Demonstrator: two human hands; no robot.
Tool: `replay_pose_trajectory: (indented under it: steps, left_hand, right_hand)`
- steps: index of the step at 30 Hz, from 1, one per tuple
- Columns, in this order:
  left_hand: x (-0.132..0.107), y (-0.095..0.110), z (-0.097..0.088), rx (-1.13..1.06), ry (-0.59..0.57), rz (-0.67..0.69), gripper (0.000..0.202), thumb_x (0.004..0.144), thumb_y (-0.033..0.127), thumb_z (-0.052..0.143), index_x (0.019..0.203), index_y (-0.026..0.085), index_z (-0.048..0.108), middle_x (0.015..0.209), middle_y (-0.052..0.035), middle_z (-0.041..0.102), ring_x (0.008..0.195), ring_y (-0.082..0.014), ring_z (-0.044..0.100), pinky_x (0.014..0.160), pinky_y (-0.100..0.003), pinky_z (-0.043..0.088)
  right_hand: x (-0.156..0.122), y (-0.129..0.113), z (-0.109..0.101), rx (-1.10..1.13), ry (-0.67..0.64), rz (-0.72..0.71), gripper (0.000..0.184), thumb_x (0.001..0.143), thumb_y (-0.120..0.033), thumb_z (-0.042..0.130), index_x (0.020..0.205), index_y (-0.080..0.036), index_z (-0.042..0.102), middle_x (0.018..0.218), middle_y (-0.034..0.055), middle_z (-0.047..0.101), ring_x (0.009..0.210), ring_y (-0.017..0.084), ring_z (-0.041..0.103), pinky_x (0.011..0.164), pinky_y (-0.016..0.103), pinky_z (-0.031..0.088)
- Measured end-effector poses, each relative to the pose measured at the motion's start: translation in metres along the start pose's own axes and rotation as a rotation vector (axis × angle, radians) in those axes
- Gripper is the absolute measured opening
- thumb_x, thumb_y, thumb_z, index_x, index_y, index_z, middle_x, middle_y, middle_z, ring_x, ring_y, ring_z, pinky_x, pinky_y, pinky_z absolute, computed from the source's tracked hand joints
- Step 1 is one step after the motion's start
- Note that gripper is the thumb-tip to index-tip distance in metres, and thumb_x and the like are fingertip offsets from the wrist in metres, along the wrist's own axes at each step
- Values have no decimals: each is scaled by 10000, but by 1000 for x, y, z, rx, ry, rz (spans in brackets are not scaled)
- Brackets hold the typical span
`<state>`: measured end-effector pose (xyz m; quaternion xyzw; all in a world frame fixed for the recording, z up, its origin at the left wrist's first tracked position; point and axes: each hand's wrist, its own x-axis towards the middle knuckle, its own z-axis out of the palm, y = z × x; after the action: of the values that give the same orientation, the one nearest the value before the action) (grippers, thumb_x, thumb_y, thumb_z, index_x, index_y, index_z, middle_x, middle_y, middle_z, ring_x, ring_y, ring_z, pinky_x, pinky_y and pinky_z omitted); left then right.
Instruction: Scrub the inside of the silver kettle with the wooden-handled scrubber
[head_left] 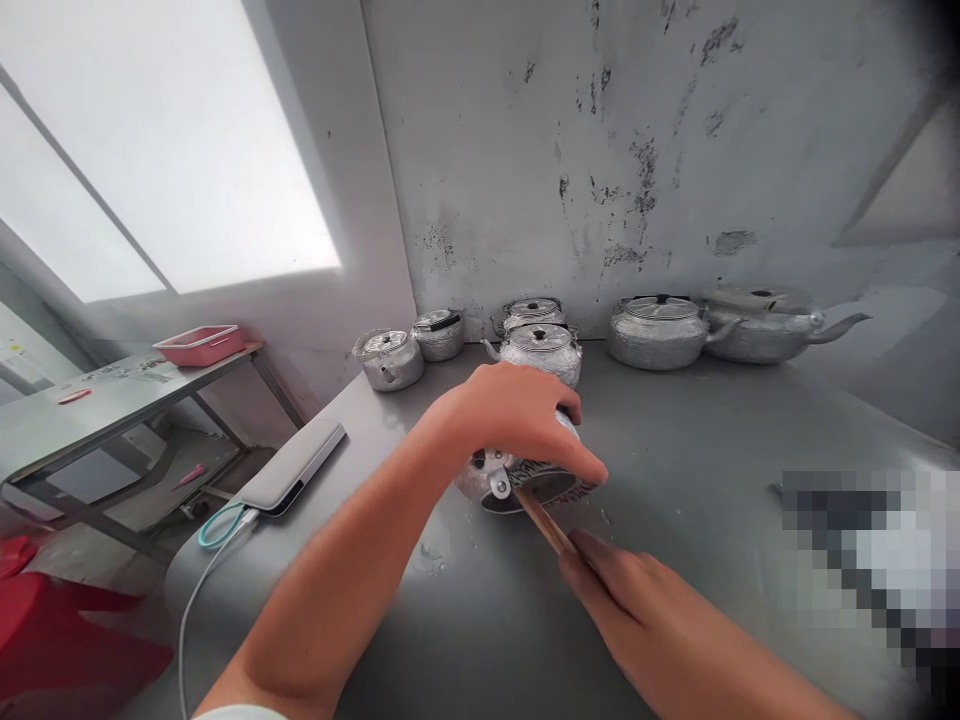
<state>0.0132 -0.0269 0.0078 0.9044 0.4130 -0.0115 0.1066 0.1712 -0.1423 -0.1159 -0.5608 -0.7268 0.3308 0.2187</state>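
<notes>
My left hand (517, 420) is closed over a small aluminium kettle body (495, 480) that lies tilted on the grey metal table (675, 450), its open mouth facing me. Just below it, my right hand (622, 590) grips a thin wooden stick (544, 518) whose tip reaches into the kettle's opening. Behind them a finished kettle with a lid (541, 350) stands upright.
Several more aluminium kettles line the back wall, such as a small one (388, 358) at the left and a large spouted one (765, 322) at the right. A white power bank (292, 467) with a cable lies at the table's left edge. A pink tray (201, 344) sits on a side table.
</notes>
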Motion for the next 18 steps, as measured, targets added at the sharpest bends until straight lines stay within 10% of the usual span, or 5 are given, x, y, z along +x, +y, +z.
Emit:
replay_pose_trajectory:
  steps: [18]
  left_hand:
    - [1, -9, -9, -43, -40, -7, 669, 639, 789, 616, 1181, 400, 665, 1157, 71, 688, 1031, -246, 612, 742, -276, 475]
  right_hand:
    - [2, -10, -3, 152, -5, 90, 399, 998, -481, 371, 851, -230, 644, 753, 15, 675, 678, 177, 577, 577, 249, 441]
